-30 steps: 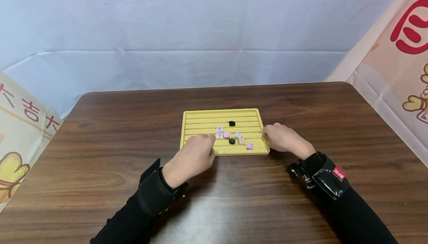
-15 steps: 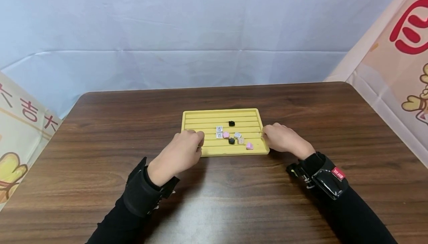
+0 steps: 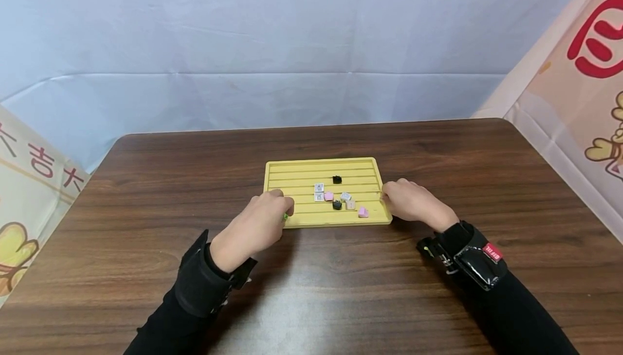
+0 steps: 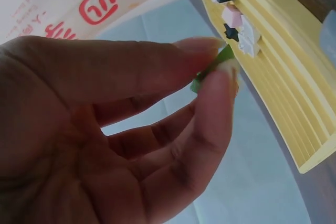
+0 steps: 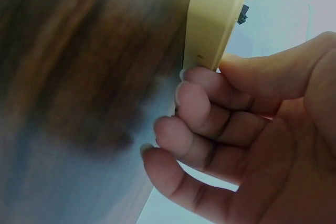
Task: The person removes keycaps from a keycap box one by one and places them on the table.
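Observation:
A shallow yellow tray (image 3: 297, 166) with ridges across it lies on the table, bearing several small keycaps. My left hand (image 3: 260, 219) is over its front left corner. Between thumb and fingertips it pinches a small green keycap (image 4: 212, 69), mostly covered by the fingers. At the tray's right side my right hand (image 3: 411, 201) grips the edge, thumb at the rim and fingers curled against the outer wall. Among the loose pieces are a black keycap (image 3: 337, 179), a white keycap (image 3: 319, 187) and a pink keycap (image 3: 363, 212).
The brown wooden table (image 3: 370, 290) extends around the tray on all sides. Behind it hangs a pale blue cloth (image 3: 292, 46). Printed cloths flank the table, a pink one (image 3: 559, 90) on the right and a cream one (image 3: 29, 198) on the left.
My left hand has moved left, away from the middle of the tray toward its front left corner, and the green keycap now shows in its fingers. The right hand stays at the tray's edge.

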Demonstrator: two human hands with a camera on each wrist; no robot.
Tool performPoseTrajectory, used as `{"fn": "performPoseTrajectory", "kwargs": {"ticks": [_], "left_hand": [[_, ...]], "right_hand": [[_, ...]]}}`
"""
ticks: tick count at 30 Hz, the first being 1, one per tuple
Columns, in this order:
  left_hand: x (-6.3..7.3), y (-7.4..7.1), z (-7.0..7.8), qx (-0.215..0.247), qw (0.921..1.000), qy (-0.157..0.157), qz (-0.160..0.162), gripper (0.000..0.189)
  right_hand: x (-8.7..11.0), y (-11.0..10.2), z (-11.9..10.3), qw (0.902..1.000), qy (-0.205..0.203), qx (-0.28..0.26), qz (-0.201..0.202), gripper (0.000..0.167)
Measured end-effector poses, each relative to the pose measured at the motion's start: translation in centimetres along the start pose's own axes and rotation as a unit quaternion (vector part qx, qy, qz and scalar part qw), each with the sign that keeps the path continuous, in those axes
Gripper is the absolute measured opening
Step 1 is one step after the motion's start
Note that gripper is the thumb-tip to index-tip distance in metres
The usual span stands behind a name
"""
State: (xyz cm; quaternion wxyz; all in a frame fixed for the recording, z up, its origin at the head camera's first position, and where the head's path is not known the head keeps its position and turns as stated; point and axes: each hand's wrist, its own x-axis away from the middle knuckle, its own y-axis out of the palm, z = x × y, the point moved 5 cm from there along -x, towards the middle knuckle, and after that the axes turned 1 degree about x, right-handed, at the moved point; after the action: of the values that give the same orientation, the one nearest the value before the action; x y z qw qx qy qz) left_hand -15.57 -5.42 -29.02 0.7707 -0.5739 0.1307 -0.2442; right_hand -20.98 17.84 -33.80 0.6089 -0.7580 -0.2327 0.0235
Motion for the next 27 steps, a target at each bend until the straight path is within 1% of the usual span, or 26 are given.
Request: {"fn": "performPoseTrajectory", "kwargs": {"ticks": [3,5,8,12,16,21,27], "left_hand": [[0.1,0.4,0.0,0.002,1.0000,-0.002,-0.006,0.024],[0.2,0.6,0.0,-0.001,0.9999,-0.007,-0.008,0.023],[0.3,0.8,0.2,-0.009,0.9999,-0.005,-0.003,0.019],[0.3,0.9,0.4,-0.017,0.9996,0.016,0.013,0.012],[0.3,1.3,0.5,-0.007,0.9997,0.022,0.009,0.008],[0.2,1.7,0.9,0.003,0.9998,0.018,0.004,0.016],[0.0,2.5,1.5,-0.017,0.9996,0.017,-0.016,0.022]], "right_hand": [[0.0,0.0,0.0,1.0000,0.002,-0.001,-0.002,0.017],[0.0,0.0,0.0,1.0000,0.002,-0.001,-0.002,0.017],[0.1,0.0,0.0,1.0000,0.002,0.000,-0.002,0.016],[0.1,0.0,0.0,1.0000,0.002,-0.001,-0.001,0.016],[0.1,0.0,0.0,1.0000,0.004,-0.002,0.000,0.016],[0.0,-0.1,0.0,1.0000,0.001,0.002,0.003,0.016],[0.0,0.0,0.0,1.0000,0.002,0.002,0.002,0.017]]}}
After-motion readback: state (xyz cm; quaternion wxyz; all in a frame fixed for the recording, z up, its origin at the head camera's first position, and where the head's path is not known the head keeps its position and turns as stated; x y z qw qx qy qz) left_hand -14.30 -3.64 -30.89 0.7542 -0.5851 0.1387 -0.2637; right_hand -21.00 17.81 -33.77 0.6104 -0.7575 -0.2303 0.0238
